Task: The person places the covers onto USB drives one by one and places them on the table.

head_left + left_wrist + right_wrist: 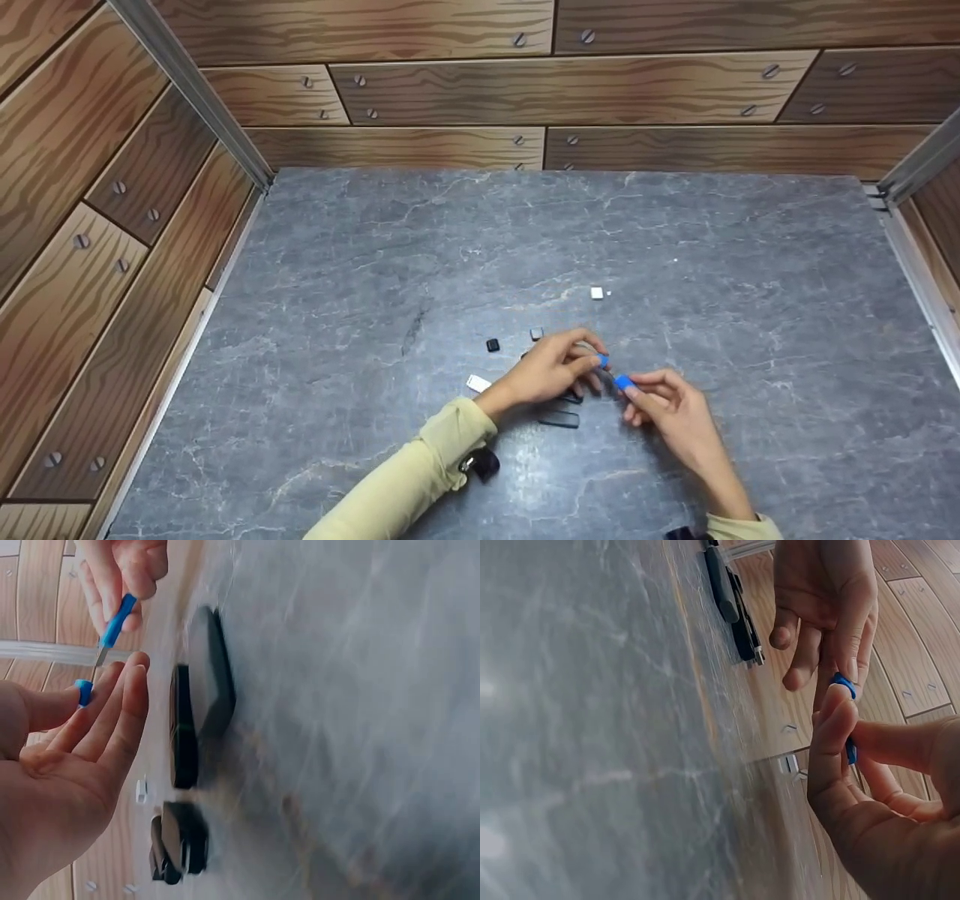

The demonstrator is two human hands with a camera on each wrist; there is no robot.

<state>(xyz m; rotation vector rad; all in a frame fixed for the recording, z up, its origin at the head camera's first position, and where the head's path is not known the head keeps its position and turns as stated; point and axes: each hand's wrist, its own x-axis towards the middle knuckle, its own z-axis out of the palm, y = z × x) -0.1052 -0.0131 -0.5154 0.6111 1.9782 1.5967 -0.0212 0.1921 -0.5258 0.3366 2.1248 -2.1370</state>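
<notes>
Above the near middle of the grey marbled tabletop [675,225], the left hand [551,371] pinches a small blue cap [603,361]; the right hand [667,409] pinches a flat blue USB stick [624,382] with a metal plug. Flat black pieces [559,418] lie beneath them.

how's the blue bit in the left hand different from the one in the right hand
The left hand pinches a short blue cap; the right hand pinches a longer blue piece ending in a metal tip. The cap shows no metal. Both are blue and held above the table.
</notes>
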